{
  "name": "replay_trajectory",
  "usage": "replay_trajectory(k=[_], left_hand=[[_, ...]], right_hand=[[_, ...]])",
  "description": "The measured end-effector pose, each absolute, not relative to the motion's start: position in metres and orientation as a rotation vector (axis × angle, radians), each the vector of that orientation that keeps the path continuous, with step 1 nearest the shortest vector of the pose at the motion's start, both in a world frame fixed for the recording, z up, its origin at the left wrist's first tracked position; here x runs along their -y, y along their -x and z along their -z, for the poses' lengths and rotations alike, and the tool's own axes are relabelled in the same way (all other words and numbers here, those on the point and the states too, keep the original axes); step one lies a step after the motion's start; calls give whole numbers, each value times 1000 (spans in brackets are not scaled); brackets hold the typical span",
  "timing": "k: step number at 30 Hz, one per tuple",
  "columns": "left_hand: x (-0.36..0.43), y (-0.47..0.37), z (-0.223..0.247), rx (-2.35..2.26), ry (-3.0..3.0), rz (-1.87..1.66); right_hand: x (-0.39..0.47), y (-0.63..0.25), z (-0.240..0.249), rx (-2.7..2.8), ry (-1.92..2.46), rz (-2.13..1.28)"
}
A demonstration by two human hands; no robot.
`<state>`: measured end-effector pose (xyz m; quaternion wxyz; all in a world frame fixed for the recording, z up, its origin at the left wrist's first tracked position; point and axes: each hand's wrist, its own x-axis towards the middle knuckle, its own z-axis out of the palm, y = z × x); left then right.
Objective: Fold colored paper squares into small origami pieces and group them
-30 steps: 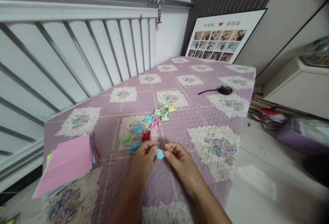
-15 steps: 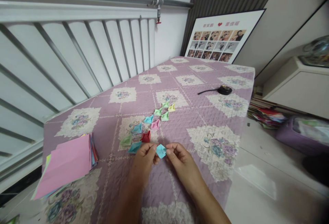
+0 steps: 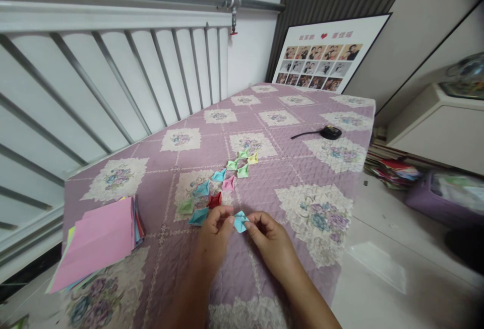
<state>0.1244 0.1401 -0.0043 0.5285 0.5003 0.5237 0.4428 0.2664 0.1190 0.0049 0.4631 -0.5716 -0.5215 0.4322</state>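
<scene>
The small blue folded paper piece sits pinched between both hands, just above the purple quilted cover near its close edge. The left hand curls into a loose fist with its knuckles up, thumb and forefinger closed on the left side of the blue piece, the other fingers tucked under. The right hand comes in from the lower right with the wrist turned slightly inward, its thumb and forefinger nipped on the right edge of the same piece and the remaining fingers bent beneath. Both forearms run up from the bottom of the view and converge on the paper, so the fingertips of the two hands nearly meet. Just beyond the left knuckles lie a red folded piece and a teal folded piece, with a green folded piece a little further left. From there a loose line of folded pieces runs away across the cover: a pink one, light blue ones, then a cluster of green and yellow ones. To the left, near the cover's edge, rests a stack of coloured paper sheets with a pink sheet on top. Well apart, towards the far right of the cover, lies a black object with a strap.
</scene>
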Motion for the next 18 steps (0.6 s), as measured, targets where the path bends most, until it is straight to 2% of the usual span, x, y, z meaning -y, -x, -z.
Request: replay_trajectory(k=[10,18], left_hand=[[-139,-125,-2,-1299,-1348,-979],[-140,-124,8,-1288,-1262,-1002]], right_hand=[[-122,-271,-3,1307,1388,-1033],[-121,-271,2,1106,1306,-1132]])
